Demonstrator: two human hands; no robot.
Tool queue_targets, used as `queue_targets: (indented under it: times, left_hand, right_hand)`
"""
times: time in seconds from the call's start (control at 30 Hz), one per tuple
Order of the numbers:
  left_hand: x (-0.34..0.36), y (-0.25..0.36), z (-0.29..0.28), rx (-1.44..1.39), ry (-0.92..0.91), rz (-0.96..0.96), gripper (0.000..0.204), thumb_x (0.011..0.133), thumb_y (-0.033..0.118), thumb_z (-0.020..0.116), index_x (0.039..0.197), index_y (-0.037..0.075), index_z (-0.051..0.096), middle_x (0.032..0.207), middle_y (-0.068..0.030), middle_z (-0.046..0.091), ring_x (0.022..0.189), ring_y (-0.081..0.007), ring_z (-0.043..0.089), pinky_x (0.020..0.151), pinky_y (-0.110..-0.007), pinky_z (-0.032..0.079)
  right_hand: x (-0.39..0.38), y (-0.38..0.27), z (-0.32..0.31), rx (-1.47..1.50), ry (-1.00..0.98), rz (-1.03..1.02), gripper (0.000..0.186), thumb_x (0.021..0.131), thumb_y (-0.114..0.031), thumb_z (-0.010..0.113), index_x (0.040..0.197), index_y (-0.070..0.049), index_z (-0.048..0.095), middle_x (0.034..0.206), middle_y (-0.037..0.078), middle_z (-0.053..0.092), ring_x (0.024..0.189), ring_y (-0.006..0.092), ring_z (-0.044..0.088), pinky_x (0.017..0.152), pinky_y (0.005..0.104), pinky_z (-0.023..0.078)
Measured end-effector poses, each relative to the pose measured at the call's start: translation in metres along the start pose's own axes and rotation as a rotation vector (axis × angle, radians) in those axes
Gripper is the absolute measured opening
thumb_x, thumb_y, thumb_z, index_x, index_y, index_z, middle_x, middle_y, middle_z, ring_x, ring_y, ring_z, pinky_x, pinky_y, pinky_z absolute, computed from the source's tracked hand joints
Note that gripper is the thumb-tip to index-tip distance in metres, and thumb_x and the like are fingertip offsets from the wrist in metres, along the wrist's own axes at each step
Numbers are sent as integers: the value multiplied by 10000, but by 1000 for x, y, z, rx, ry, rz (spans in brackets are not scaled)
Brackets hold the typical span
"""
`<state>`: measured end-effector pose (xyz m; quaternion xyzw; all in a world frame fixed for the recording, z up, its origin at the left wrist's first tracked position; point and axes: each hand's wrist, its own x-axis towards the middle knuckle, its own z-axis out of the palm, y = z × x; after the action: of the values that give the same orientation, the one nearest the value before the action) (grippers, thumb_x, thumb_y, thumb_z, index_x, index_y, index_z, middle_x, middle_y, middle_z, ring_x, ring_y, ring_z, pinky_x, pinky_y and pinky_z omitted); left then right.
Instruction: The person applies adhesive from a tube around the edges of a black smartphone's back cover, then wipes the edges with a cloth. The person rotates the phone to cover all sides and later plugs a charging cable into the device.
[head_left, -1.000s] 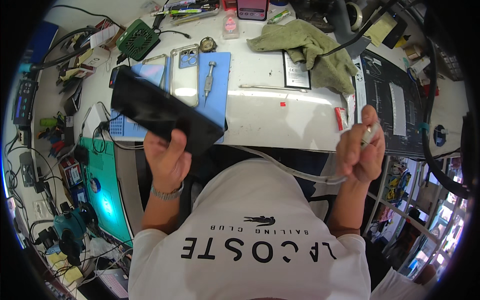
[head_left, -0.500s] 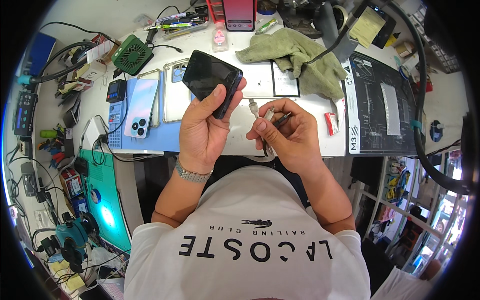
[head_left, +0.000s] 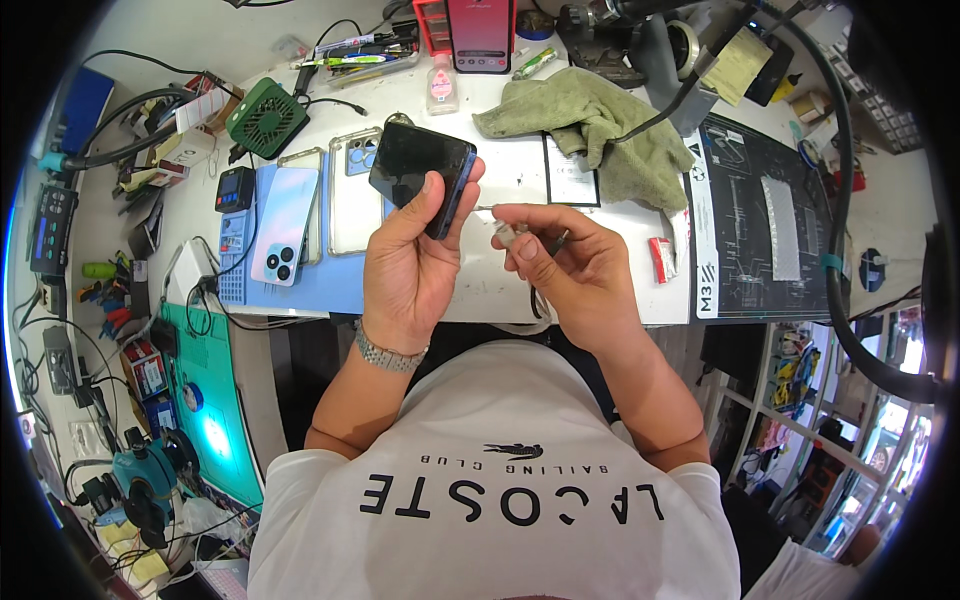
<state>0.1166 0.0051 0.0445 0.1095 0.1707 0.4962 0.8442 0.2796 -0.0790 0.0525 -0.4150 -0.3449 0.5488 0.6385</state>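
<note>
1. Head view: the left hand (head_left: 408, 275) grips a dark phone (head_left: 415, 165) above the white bench (head_left: 478, 292); the right hand (head_left: 590, 275) pinches a pale cable plug (head_left: 504, 236) between thumb and fingers, near the phone but apart from it, with a dark cable end (head_left: 562, 240) alongside.
2. Handled well, this step probably wants the phone held steady by its edges and the plug pinched close behind its tip.
3. Counted: two hands; three phones, including a light-blue phone (head_left: 285, 220) and a pink-screened phone (head_left: 482, 35); two clear cases (head_left: 352, 215); one green fan (head_left: 268, 118); one green cloth (head_left: 590, 130).
</note>
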Motion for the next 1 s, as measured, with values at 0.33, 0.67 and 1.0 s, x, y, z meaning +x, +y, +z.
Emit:
queue_targets:
  times: [0.33, 0.67, 1.0]
  left_hand:
    - [3, -7, -2, 304, 34, 82, 381, 1041, 32, 631, 1389, -93, 536, 1325, -207, 674, 1276, -344, 663, 1061, -372, 616]
    - [1, -10, -2, 483, 1, 150, 426, 963, -19, 731, 1342, 22, 541, 1222, -134, 712, 1116, -266, 730, 966, -436, 639]
    - [-4, -10, -5, 582, -81, 188, 458, 904, -82, 773, 1301, 11, 565, 1174, -110, 709, 1069, -202, 721, 948, -377, 622]
  right_hand:
    - [-3, 9, -8, -51, -61, 128, 233, 923, 43, 783, 1155, 34, 761, 949, 90, 776, 820, 109, 701, 738, 239, 576]
    - [3, 6, -6, -69, 86, 152, 96, 921, 64, 774, 977, 61, 696, 858, 108, 748, 743, 109, 694, 658, 249, 558]
    - [8, 6, -11, -191, 121, 104, 281, 863, 72, 826, 887, -25, 564, 802, 76, 719, 738, 91, 702, 620, 230, 546]
